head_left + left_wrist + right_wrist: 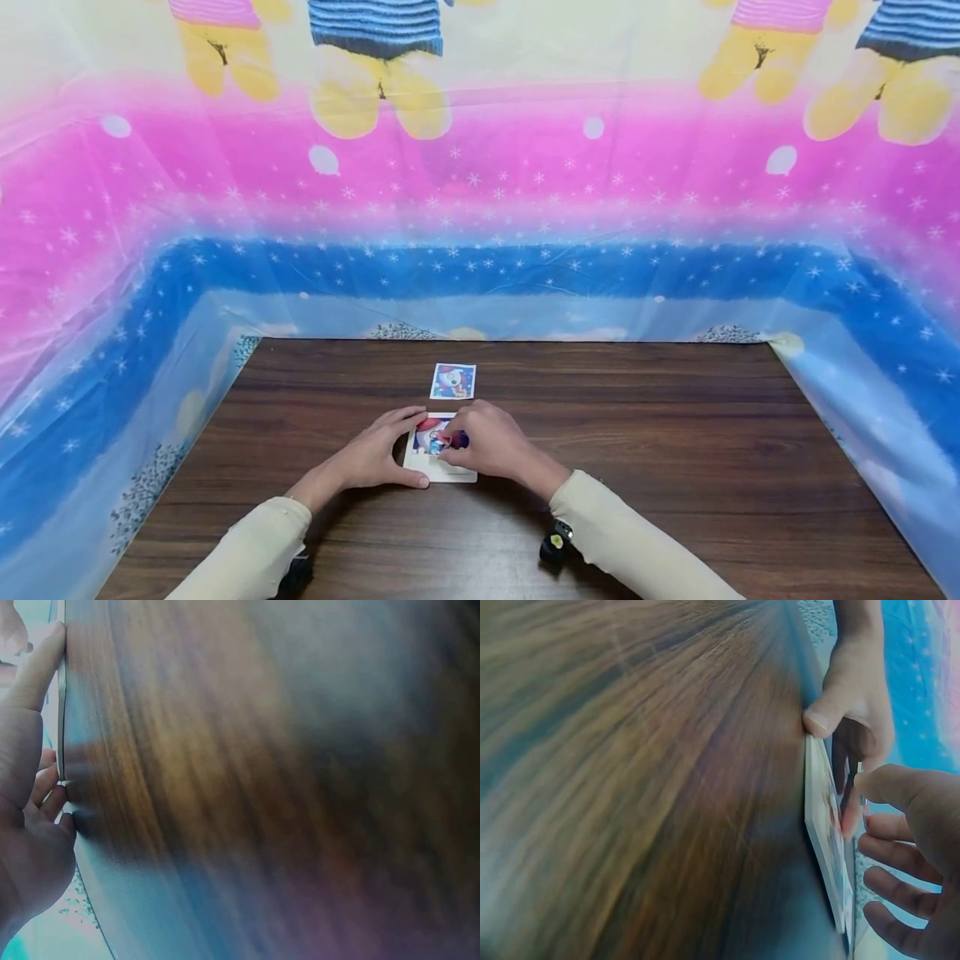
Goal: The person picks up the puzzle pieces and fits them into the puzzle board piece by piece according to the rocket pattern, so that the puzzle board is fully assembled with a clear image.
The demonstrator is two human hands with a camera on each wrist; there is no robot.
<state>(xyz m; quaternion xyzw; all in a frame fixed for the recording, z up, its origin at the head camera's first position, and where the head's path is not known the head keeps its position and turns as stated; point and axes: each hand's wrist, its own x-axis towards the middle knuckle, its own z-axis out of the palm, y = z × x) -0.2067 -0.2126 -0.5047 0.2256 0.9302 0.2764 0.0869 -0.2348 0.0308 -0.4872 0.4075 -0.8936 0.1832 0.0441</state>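
Picture board (430, 447) on the wooden table (675, 442), part-filled; 6 o'clock strip (454, 473) bare.
Left hand (375, 454) grips its 9 o'clock side; right hand (491, 439) pinches, apparently, a thin piece (860, 768); picture card (453, 382) lies at 12.

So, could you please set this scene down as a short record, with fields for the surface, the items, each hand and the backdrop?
Surface: dark wood-grain table
Items on it: white-bordered picture board; square picture card beyond it, apart from it
Left hand: grips the picture board's left side, thumb at the near edge
Right hand: pinches a thin piece over the picture board
Backdrop: cloth with pink and blue bands and white snowflakes
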